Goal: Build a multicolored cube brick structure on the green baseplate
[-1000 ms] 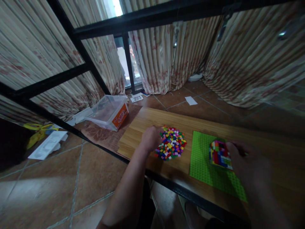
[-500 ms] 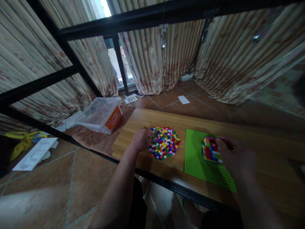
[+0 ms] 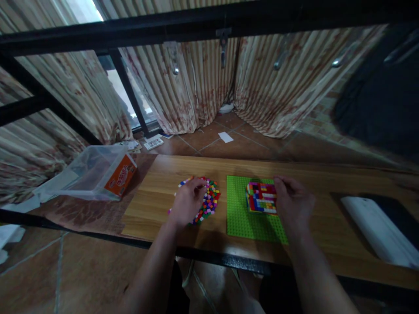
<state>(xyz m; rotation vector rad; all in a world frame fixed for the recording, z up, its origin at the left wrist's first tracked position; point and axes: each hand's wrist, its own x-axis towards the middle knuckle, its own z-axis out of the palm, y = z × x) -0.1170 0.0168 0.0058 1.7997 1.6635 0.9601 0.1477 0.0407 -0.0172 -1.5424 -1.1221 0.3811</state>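
Observation:
My left hand (image 3: pixel 187 201) reaches over a heap of small multicoloured toy bricks (image 3: pixel 211 201) and covers its left part. Its fingers are curled together at the heap; any brick between them is too small to make out. On a green studded baseplate (image 3: pixel 236 220) stands a low, walled structure of stacked toy bricks (image 3: pixel 260 198) in red, white, blue, yellow and pink. My right hand (image 3: pixel 293 205) is closed at the right end of this structure, thumb and forefinger against its far right corner. The hand hides that end.
A clear plastic box (image 3: pixel 88 174) with an orange label stands left, on a brown cloth (image 3: pixel 78 216). A white object (image 3: pixel 376 226) lies at the right of the wooden tabletop (image 3: pixel 147 200). A dark shape, partly cut off, is at upper right. Curtains (image 3: pixel 196 87) hang behind.
The view has swung right, bringing the white object into sight. My left hand has moved from the heap's left edge to over it. My right hand stays at the brick structure.

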